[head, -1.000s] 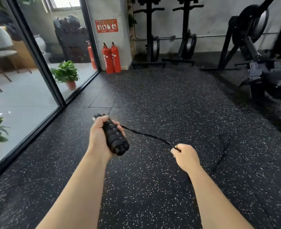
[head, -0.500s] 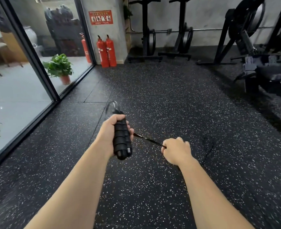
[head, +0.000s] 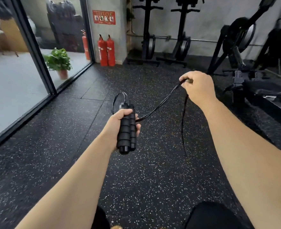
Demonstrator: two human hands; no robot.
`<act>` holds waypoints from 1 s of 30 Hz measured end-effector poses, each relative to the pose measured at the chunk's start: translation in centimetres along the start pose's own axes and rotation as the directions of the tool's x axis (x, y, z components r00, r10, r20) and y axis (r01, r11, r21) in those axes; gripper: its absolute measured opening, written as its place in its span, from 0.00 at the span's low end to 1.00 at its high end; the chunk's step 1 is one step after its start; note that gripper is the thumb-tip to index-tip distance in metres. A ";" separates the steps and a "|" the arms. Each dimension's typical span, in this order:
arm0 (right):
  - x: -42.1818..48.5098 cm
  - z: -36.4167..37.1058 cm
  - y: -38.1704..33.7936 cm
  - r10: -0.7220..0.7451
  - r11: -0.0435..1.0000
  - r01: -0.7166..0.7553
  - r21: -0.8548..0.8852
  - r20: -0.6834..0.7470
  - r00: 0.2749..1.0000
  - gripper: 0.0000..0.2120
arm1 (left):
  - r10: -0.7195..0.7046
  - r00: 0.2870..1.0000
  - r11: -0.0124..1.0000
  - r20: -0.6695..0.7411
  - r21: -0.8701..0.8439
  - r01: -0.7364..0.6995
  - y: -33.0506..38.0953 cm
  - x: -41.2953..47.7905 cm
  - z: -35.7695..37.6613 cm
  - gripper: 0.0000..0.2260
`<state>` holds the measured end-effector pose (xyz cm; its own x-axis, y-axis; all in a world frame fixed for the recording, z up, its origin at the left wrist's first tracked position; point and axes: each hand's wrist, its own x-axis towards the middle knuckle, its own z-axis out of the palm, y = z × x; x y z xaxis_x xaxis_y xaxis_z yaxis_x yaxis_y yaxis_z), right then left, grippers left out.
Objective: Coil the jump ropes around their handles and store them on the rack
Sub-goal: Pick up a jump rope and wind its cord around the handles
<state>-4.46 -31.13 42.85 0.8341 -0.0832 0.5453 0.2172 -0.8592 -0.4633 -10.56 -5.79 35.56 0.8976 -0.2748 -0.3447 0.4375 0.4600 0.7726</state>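
As the right hand (head: 198, 87) is pulling the pinched rope (head: 159, 104) up & away vs 0.5 s ago, left hand (head: 120, 125) is gripping both handles (head: 126, 131); next wrap starting.

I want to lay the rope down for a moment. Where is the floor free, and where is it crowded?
Free: the speckled floor between the forearms, and left toward the glass wall. Crowded: far right by the machines, and at the back near the fire extinguishers and racks.
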 end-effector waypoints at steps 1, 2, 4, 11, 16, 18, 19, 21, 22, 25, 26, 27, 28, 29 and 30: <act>0.2 -0.4 -0.2 -0.006 1.000 0.006 0.000 -0.002 1.000 0.10 | 0.000 1.000 1.000 0.003 0.005 0.000 0.0 -0.1 0.4 0.13; 0.2 -0.6 -0.4 -0.010 1.000 0.010 -0.004 -0.003 1.000 0.10 | -0.003 1.000 1.000 0.002 0.005 0.003 -0.1 -0.2 0.7 0.13; -0.1 -0.9 -0.7 -0.018 1.000 0.018 -0.004 -0.006 1.000 0.10 | -0.016 1.000 1.000 -0.008 -0.007 0.016 -0.4 -0.3 1.1 0.12; -1.2 -0.6 0.6 0.014 0.976 0.003 -0.220 0.074 0.997 0.12 | -0.199 0.980 0.948 -0.013 0.251 0.196 -0.8 -0.3 0.3 0.16; -2.8 1.9 3.9 0.211 0.870 -0.067 -0.489 0.246 0.946 0.16 | -0.209 0.977 0.901 -0.032 0.383 0.205 -0.1 0.3 -0.7 0.13; -3.9 3.1 5.1 0.300 0.809 -0.059 -0.585 0.325 0.897 0.15 | -0.214 0.976 0.893 -0.030 0.399 0.209 0.2 0.6 -1.2 0.12; -4.4 3.5 5.6 0.348 0.770 -0.041 -0.637 0.366 0.863 0.15 | -0.216 0.976 0.886 -0.035 0.412 0.211 0.3 0.8 -1.4 0.12; -5.5 4.4 6.4 0.452 0.681 0.000 -0.732 0.420 0.787 0.17 | -0.226 0.973 0.875 -0.033 0.433 0.218 0.6 1.2 -1.8 0.12; -5.9 4.8 6.5 0.492 0.649 0.009 -0.761 0.429 0.758 0.17 | -0.235 0.972 0.868 -0.029 0.444 0.223 0.6 1.4 -1.9 0.13; -6.4 6.2 5.9 0.500 0.684 -0.059 -0.727 0.410 0.763 0.14 | -0.274 0.961 0.832 -0.019 0.497 0.247 0.6 1.8 -1.8 0.12; -6.5 6.8 5.4 0.484 0.731 -0.107 -0.673 0.401 0.778 0.14 | -0.299 0.954 0.809 -0.018 0.525 0.263 0.4 1.9 -1.7 0.12; -6.5 7.4 4.9 0.459 0.787 -0.161 -0.596 0.391 0.797 0.16 | -0.328 0.944 0.779 -0.019 0.559 0.282 0.2 2.0 -1.6 0.12; -6.6 7.9 4.4 0.430 0.843 -0.212 -0.495 0.383 0.817 0.17 | -0.358 0.933 0.749 -0.020 0.590 0.300 -0.1 2.0 -1.4 0.12; -6.9 8.3 3.8 0.392 0.894 -0.251 -0.371 0.375 0.840 0.17 | -0.383 0.924 0.725 -0.022 0.612 0.315 -0.3 2.0 -1.3 0.12; -7.2 8.7 3.3 0.351 0.931 -0.280 -0.233 0.371 0.860 0.16 | -0.398 0.917 0.708 -0.025 0.628 0.324 -0.6 2.1 -1.1 0.12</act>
<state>-5.32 -28.94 31.36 0.9814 -0.1860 0.0474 -0.1491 -0.8944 -0.4216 -8.90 -5.65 33.81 0.6505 -0.4143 -0.6366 0.5665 -0.2935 0.7700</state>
